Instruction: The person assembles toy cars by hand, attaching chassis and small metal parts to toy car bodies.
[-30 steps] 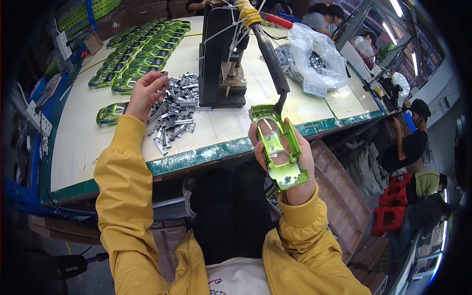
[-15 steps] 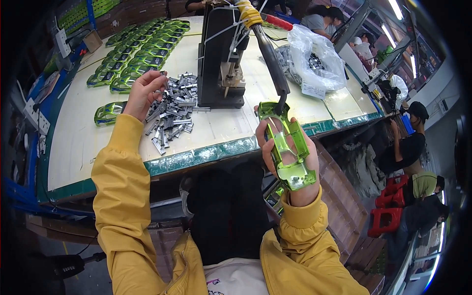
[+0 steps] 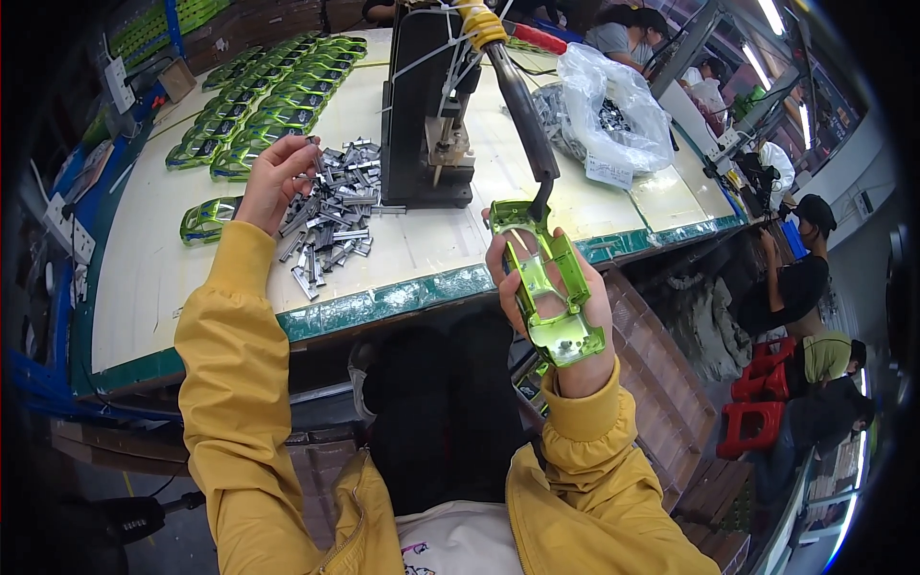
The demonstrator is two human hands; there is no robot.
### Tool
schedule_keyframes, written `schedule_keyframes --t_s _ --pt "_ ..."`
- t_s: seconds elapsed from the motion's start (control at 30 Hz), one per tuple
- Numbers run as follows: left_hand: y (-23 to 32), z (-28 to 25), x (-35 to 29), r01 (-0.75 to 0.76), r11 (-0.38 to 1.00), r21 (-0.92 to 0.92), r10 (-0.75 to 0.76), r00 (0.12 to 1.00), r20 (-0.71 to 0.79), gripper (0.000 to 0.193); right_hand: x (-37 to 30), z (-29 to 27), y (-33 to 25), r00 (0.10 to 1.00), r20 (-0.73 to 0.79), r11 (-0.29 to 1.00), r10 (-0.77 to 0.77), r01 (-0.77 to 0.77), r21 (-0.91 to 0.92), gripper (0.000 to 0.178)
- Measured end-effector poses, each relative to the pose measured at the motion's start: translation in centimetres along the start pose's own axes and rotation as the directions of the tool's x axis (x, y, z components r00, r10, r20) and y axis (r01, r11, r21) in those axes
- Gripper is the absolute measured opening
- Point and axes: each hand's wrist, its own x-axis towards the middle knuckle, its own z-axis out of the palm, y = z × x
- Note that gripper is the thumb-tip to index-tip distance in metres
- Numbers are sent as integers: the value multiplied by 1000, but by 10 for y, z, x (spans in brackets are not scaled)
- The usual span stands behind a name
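Note:
My right hand (image 3: 596,295) grips a shiny green toy car body shell (image 3: 576,278), its hollow underside facing up. The dark bent end of a hanging tube (image 3: 542,196) reaches the shell's far end; whether they touch I cannot tell. Over the edge of a heap of small grey metal-looking parts (image 3: 337,206), my left hand (image 3: 271,187) is closed in a pinch. Anything between its fingertips is too small to make out. A single green car shell (image 3: 209,220) lies on the table just left of that hand.
Rows of green car shells (image 3: 287,101) cover the table's far left. A black upright press-like machine (image 3: 412,115) stands mid-table, with a clear plastic bag of grey parts (image 3: 613,120) to its right. Red stools (image 3: 750,428) and several people are at the right.
My right hand and the car shell have shifted slightly left, and the tube's tip with them. The left hand stays almost where it was, still pinched.

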Motion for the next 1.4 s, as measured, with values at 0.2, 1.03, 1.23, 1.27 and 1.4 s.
schedule_keyframes --t_s 0.2,1.03,1.23,1.27,1.4 --pt "0 -2 -1 -2 1000 -5 2 1000 7 17 -2 8 3 1000 14 1000 8 -8 -5 37" --pt "1 2 -1 20 999 27 -20 1000 1 13 -8 17 1 999 -44 999 16 -15 38 37" --pt "-1 -1 -1 16 999 42 -15 999 -32 14 -6 17 0 999 -49 1000 7 -8 -6 37" --pt "-1 -1 0 11 999 49 -10 1000 -16 14 -7 18 1 999 -47 1000 12 -13 -17 37" --pt "-1 0 0 13 998 66 -12 1000 -20 12 -7 18 2 999 -40 1000 12 -13 -17 37"
